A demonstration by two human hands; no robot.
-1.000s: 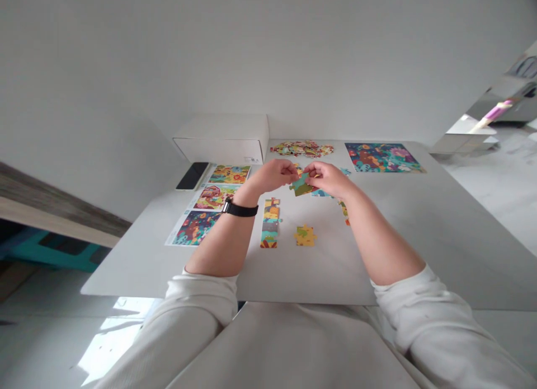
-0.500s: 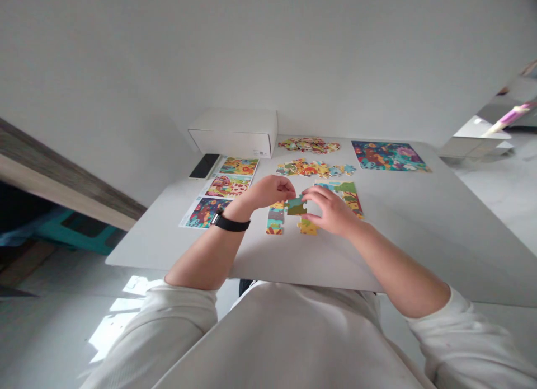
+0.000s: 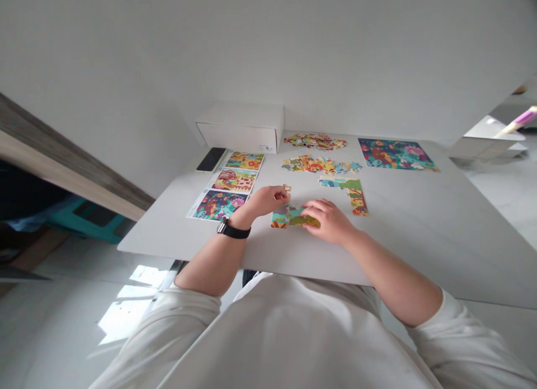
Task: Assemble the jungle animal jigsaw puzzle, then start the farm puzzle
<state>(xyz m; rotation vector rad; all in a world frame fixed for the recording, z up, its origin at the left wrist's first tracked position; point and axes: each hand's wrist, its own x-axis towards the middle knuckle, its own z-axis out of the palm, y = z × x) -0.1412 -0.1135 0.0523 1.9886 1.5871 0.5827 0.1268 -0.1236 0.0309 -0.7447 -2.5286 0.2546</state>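
Right hand (image 3: 329, 222), open, fingers pressed on joined puzzle pieces (image 3: 291, 216), newly lowered onto the table (image 3: 411, 249); left hand (image 3: 264, 201), half curled, beside a small puzzle piece (image 3: 286, 190), grip unclear.

Joined puzzle section (image 3: 291, 216): teal, olive green and mustard patches. Small puzzle piece (image 3: 287, 188): yellow-orange. Puzzle strip (image 3: 346, 190): sky blue and green, going orange-red at its lower end. Finished puzzle (image 3: 394, 154): navy ground, pink and teal blooms, orange figures. Picture card (image 3: 218, 206): the same navy and teal pattern. Loose pieces (image 3: 314, 141): mixed red, cream and yellow. Watch band (image 3: 234, 231): black. Tabletop (image 3: 419, 249): plain pale grey. Sleeve (image 3: 188, 322): off-white
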